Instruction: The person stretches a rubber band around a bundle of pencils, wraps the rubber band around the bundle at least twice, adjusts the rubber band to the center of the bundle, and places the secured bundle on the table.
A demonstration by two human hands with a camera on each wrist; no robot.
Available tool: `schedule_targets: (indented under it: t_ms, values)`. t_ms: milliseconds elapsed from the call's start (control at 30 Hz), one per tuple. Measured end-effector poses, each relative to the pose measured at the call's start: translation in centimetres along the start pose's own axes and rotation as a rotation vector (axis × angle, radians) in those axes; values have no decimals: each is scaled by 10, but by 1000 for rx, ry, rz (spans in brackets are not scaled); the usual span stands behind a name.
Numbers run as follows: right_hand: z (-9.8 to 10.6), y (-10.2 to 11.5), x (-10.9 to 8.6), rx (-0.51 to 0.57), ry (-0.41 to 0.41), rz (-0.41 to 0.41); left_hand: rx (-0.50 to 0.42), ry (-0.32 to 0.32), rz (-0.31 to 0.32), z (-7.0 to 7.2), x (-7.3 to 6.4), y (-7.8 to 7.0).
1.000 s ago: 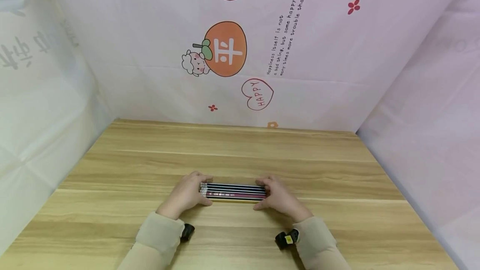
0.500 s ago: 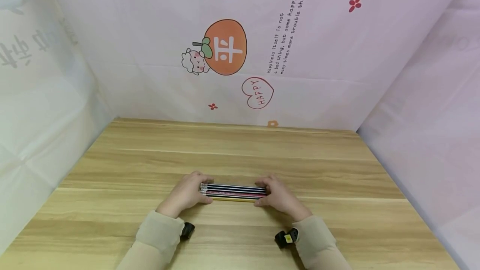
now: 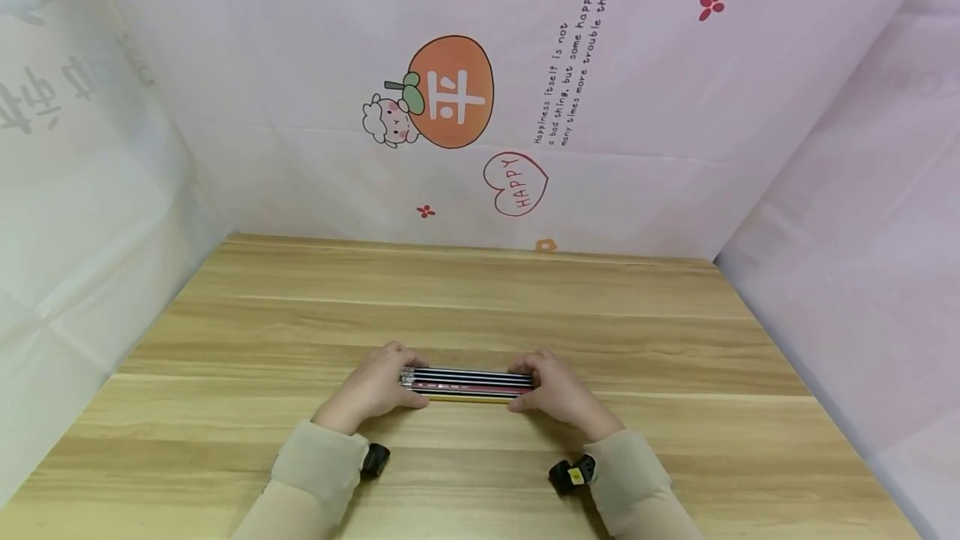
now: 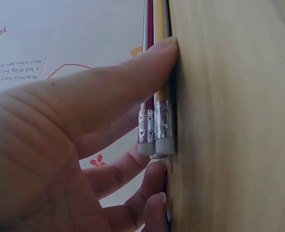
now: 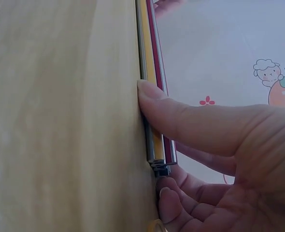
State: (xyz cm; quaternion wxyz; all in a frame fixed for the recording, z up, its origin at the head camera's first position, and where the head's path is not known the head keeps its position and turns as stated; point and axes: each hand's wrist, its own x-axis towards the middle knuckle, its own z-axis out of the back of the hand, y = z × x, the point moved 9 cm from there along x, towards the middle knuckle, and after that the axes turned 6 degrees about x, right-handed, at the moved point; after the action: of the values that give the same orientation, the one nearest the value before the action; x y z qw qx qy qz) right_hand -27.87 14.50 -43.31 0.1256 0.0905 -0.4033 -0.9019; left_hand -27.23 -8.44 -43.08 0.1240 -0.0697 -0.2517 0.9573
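Observation:
A bundle of several pencils (image 3: pixel 472 383) lies crosswise close over the wooden tabletop, with black-and-white striped, dark red and yellow barrels. My left hand (image 3: pixel 373 386) grips the left end, where silver ferrules (image 4: pixel 146 125) and white erasers (image 4: pixel 165 146) show. Its thumb crosses the near side while the other fingers curl at the far side and under the eraser tips. At the opposite end my right hand (image 3: pixel 558 394) holds the bundle the same way, thumb (image 5: pixel 154 94) along the near side. The flat pencil ends (image 5: pixel 157 162) sit by its curled fingers. Parts of the barrels are hidden behind both hands.
The wood-grain table (image 3: pixel 480 298) runs back to a white printed cloth (image 3: pixel 637 207) hanging behind it. Plain pale cloths (image 3: pixel 97 232) close off both sides. Small black cameras (image 3: pixel 375 461) are strapped to both wrists over beige sleeves.
The bundle looks slightly narrower, its pencils drawn closer together between the fingers and thumbs. Both hands stay almost in place at the two ends.

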Motion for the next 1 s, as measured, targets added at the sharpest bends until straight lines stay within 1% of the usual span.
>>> schedule_targets:
  t_ms: [133, 233, 367, 600, 833, 900, 1000]
  values:
    - [0, 1, 0, 3, 2, 4, -12, 9, 7, -1, 1, 1]
    - [-1, 2, -1, 3, 11, 5, 1, 19, -1, -2, 1, 0]
    - [-2, 3, -3, 4, 24, -11, 18, 33, -14, -4, 1, -2]
    - [-4, 0, -2, 15, 24, -41, 5, 29, -3, -6, 1, 0]
    - [-4, 5, 0, -31, 20, 18, -3, 28, -9, -5, 1, -2]
    - [-4, 6, 0, -37, 14, 16, -3, 24, -19, -5, 1, -3]
    - [-4, 5, -1, -39, 12, -7, -2, 19, -28, -5, 2, -4]
